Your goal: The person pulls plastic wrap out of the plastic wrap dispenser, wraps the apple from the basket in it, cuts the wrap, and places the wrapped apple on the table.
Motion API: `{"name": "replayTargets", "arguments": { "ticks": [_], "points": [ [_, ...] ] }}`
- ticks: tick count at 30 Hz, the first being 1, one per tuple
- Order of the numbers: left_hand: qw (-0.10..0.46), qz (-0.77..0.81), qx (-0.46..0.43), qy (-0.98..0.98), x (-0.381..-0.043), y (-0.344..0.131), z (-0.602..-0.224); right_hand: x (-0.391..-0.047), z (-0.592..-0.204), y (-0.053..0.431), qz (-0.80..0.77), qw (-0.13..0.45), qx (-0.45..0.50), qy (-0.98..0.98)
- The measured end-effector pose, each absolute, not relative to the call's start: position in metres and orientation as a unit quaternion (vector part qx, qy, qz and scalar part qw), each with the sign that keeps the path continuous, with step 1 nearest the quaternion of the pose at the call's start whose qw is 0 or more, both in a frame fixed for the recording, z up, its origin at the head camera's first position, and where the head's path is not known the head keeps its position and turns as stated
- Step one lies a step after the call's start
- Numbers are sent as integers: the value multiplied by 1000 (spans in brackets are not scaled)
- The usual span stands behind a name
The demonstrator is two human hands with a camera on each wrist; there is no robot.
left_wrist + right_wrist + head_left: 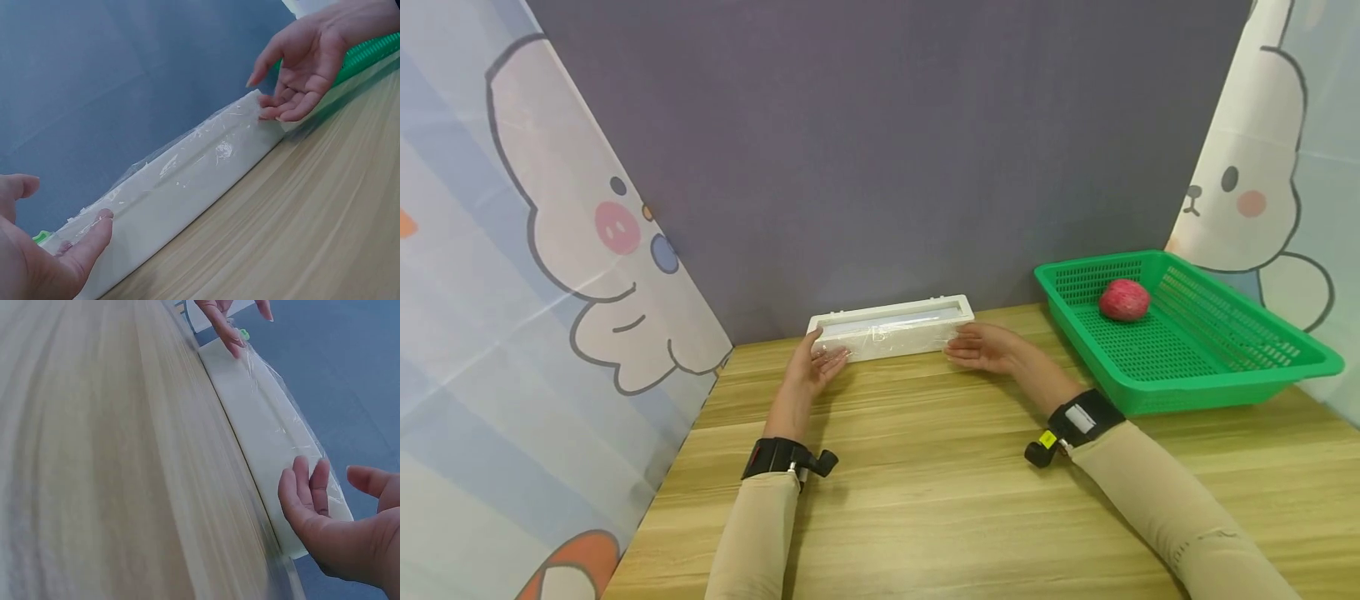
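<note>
A long white cling film dispenser [891,340] stands on the wooden table against the grey wall. Clear film [187,153] drapes wrinkled and shiny over its upper edge and front. At the dispenser's left end is my left hand [811,367], thumb apart, with fingertips touching the film on the front face. My right hand [988,346] is by the right end, its fingers loosely bent against the front and its thumb raised clear in the right wrist view. A small green piece [244,334] shows at the dispenser's left end.
To the right, a green plastic basket [1232,385] with slotted walls holds a round pink-red thing [1124,300] that looks wrapped in film. The grey wall [887,167] closes off the back, and cartoon-printed cloths [572,250] hang at both sides.
</note>
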State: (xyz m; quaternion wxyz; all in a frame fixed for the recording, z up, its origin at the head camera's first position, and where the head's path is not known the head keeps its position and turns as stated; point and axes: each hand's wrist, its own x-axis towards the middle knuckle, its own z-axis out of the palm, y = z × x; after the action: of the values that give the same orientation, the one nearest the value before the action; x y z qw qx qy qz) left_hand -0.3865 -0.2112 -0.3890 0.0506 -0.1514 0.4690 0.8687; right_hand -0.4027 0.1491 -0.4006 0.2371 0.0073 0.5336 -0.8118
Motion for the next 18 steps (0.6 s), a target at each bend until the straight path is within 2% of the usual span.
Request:
{"name": "replayTargets", "arguments": {
  "ticks": [6,18],
  "points": [
    [51,860,-144,488,-387,-210,-391,-403,-401,144,-806,221,27,548],
    [57,873,-124,469,-389,-210,-397,-402,-402,135,-858,221,-19,462]
  ]
}}
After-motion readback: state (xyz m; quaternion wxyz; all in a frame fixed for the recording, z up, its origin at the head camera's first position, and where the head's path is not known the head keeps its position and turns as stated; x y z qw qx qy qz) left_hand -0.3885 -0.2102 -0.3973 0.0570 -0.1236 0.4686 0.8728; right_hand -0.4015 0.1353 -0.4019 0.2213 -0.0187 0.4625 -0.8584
